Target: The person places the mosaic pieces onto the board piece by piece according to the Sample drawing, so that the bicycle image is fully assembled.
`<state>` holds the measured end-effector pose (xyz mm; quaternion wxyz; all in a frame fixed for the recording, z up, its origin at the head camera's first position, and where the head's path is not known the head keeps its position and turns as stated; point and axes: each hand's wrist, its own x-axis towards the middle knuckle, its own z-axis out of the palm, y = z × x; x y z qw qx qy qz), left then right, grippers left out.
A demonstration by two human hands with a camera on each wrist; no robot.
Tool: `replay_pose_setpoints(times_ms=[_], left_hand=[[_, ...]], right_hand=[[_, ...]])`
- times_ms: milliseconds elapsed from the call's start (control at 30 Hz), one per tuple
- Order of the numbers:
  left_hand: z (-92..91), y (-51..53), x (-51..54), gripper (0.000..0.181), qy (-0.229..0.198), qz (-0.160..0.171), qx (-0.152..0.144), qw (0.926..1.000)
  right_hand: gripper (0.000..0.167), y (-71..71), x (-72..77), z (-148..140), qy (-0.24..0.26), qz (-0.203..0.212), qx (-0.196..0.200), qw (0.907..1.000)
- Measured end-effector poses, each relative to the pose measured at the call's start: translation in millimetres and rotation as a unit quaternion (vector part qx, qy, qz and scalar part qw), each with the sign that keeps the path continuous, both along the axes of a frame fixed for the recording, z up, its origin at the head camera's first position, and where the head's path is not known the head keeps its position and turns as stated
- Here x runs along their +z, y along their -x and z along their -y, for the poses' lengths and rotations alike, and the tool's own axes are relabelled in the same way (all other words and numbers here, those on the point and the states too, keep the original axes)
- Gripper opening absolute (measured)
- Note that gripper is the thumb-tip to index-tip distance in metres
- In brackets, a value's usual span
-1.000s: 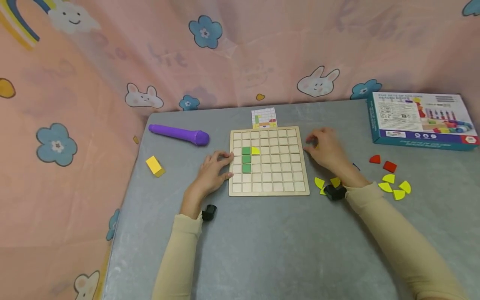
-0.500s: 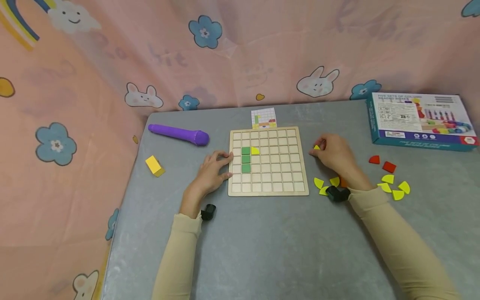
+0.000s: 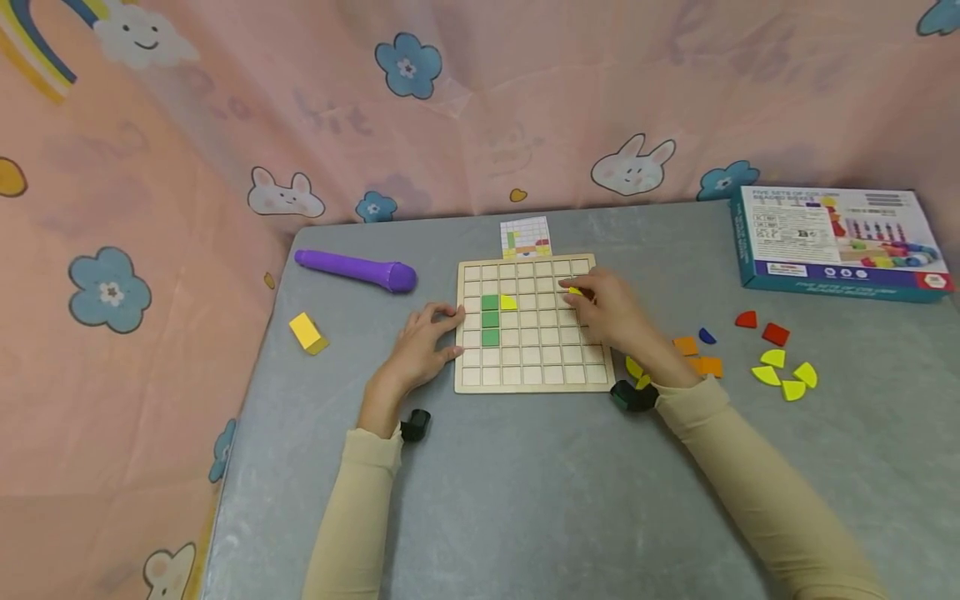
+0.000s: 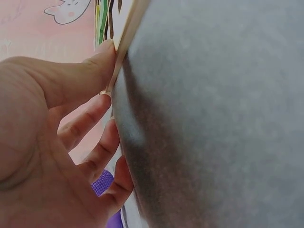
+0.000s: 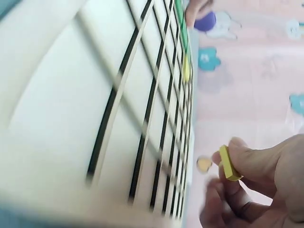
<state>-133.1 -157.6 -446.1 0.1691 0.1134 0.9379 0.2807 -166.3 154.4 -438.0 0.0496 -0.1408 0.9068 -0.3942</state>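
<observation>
A yellow piece [image 5: 229, 164] is pinched between the thumb and fingers of the right hand [image 3: 618, 317], above the right part of the wooden grid board [image 3: 534, 354]; the left hand [image 3: 420, 344], thumb and fingers apart, touches the board's left edge; three green squares [image 3: 490, 320] line one column, a yellow quarter-circle [image 3: 508, 302] beside the top one; a purple microphone [image 3: 358, 268] lies left on the worktop [image 3: 525, 500].

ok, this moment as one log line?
left hand: touches edge of grid board | right hand: pinches yellow piece above board
</observation>
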Motion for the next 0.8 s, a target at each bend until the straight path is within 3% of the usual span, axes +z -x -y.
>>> replay_pose_setpoints(times_ms=[100, 267, 433, 633, 800], left_hand=[[0.0, -0.2, 0.7, 0.065, -0.001, 0.001, 0.001, 1.0000], [-0.2, 0.4, -0.1, 0.065, -0.002, 0.001, 0.002, 1.0000], [-0.5, 0.9, -0.9, 0.066, 0.003, 0.003, 0.001, 1.0000], [-0.4, 0.6, 0.5, 0.065, 0.003, -0.001, -0.003, 1.0000], [0.3, 1.1, -1.2, 0.065, -0.009, -0.006, -0.003, 0.9999]], right_hand=[[0.031, -0.8, 0.6, 16, 0.016, -0.001, 0.011, 0.9998], [0.018, -7.3, 0.5, 45, 0.058, -0.001, 0.002, 0.9983], [0.011, -19.5, -3.7, 74, 0.074, 0.013, 0.039, 0.9964], [0.013, -28.7, -9.7, 99, 0.054, 0.033, 0.101, 0.9928], [0.004, -28.4, -12.5, 110, 0.031, 0.037, 0.121, 0.9915]])
